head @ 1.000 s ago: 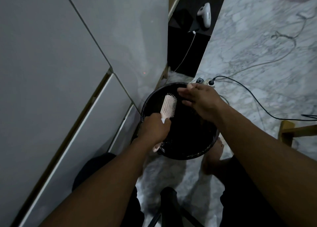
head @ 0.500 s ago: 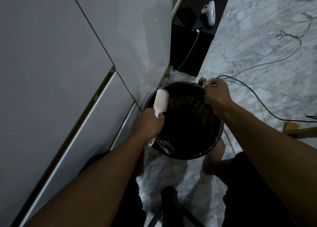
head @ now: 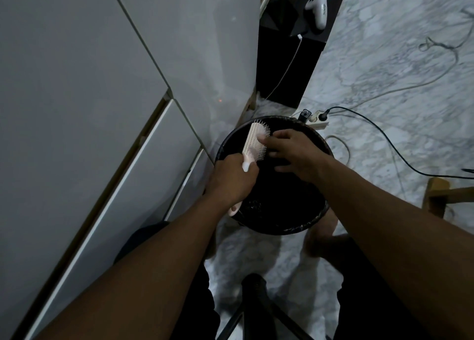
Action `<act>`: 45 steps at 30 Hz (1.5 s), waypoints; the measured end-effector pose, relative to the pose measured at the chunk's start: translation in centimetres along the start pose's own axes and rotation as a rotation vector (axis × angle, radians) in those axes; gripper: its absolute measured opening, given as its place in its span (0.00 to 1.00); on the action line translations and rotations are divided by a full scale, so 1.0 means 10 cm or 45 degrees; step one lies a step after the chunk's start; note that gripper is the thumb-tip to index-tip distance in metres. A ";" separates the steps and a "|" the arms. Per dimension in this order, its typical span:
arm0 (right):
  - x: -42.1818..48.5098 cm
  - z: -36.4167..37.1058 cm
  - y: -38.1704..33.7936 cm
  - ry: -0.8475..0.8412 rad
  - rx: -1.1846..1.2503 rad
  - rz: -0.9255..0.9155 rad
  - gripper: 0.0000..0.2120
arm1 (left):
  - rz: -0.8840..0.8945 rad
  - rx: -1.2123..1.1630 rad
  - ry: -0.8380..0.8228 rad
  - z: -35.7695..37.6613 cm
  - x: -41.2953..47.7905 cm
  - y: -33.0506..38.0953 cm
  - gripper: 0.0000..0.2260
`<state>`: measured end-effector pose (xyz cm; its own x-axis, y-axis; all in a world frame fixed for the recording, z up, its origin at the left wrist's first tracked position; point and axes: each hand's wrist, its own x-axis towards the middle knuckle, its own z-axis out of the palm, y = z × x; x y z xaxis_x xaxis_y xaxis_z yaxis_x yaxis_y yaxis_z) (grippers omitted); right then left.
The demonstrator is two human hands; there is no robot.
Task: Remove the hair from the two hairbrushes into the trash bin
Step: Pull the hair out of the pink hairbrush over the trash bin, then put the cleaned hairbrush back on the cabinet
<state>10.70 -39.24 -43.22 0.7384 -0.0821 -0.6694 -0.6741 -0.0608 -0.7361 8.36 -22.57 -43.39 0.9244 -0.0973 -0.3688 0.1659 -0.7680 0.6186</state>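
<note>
A pale pink hairbrush point(head: 252, 141) is held over the round black trash bin point(head: 315, 220), which is lined with a black bag and stands on the marble floor. My left hand point(head: 232, 179) is shut around the brush handle, whose end pokes out below my fist. The bristles face right. My right hand point(head: 295, 151) hovers over the bin, fingers spread, with the fingertips touching the bristles. Any hair on the brush is too dark to make out. Only one hairbrush is in view.
White cabinet doors point(head: 102, 108) fill the left. Behind the bin lies a power strip point(head: 316, 117) with cables trailing across the floor. A white device point(head: 318, 6) sits on a dark shelf at the back. A wooden leg point(head: 441, 196) stands at right.
My right hand has come back from the bin's far right rim to the brush bristles. The brush has shifted slightly right, over the bin.
</note>
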 end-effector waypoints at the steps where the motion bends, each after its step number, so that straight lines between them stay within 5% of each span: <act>1: -0.02 0.04 0.00 -0.030 0.057 0.002 0.32 | 0.013 -0.024 -0.028 0.01 0.00 0.02 0.13; 8: 0.06 0.22 0.07 0.348 0.243 -0.242 0.18 | 0.055 -0.162 -0.027 0.02 -0.02 0.07 0.14; 19: -0.17 -0.03 -0.13 0.127 0.279 -0.282 0.13 | 0.146 -0.120 -0.068 -0.23 0.00 0.09 0.15; 25: -0.30 -0.32 -0.20 0.334 -0.265 -0.284 0.18 | 0.054 -0.032 -0.014 -0.40 -0.07 -0.02 0.18; 28: -0.39 -0.34 -0.25 0.167 -0.482 -0.228 0.07 | 0.047 0.052 -0.009 -0.52 -0.19 0.05 0.19; 30: -0.50 -0.32 -0.35 0.048 -0.647 -0.160 0.27 | 0.042 0.053 0.002 -0.62 -0.30 0.15 0.18; 32: -0.70 -0.28 -0.51 0.044 -0.820 -0.170 0.32 | 0.051 0.066 0.023 -0.74 -0.42 0.30 0.16; 37: -1.29 -0.32 -1.02 0.126 -0.920 -0.341 0.20 | 0.144 0.149 0.123 -1.16 -0.78 0.67 0.13; 45: -2.60 -0.31 -1.99 0.232 -0.946 -0.681 0.18 | 0.297 0.289 0.533 -2.12 -1.63 1.35 0.18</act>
<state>4.86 -38.93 -10.81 0.9822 -0.0104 -0.1874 -0.1314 -0.7513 -0.6468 2.83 -17.98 -14.32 0.9936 -0.0563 0.0981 -0.0960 -0.8785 0.4680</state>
